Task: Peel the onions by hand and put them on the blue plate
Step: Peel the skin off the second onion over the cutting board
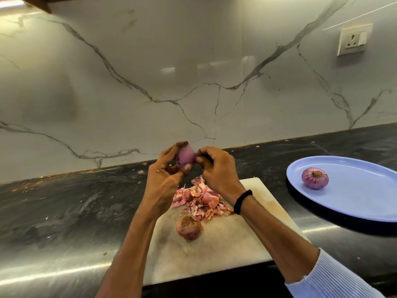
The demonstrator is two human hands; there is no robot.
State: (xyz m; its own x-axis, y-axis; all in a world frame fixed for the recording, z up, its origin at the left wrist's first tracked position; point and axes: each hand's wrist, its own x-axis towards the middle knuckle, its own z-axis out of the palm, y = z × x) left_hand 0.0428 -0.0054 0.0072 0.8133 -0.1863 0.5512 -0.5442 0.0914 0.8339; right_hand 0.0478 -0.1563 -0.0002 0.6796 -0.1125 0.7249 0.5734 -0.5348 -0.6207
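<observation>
**Held onion** (185,159): centre of frame, raised above the board (214,254); skin mostly off, purple and glossy.
**Left hand** (165,175): fingers (181,145) curled round the held onion, thumb beneath.
**Right hand** (217,166): fingers (203,152) drawn together, pinching the held onion's right end; whether on a last shred or the tip, too small to tell.
**Skins** (202,201): loose heap on the board's far part, under the hands.
**Board onion** (188,227): lower centre, unpeeled, near the heap.
**Plate** (354,201): right of frame, on the dark surface (64,211); the plate onion (315,178), peeled, lies in its left part.
**Hazards, as judged:** the slick bare onion may squirt from the grip under a hard tug. It could then drop among the skins or roll off the surface. A torn shred may stay stuck on.
</observation>
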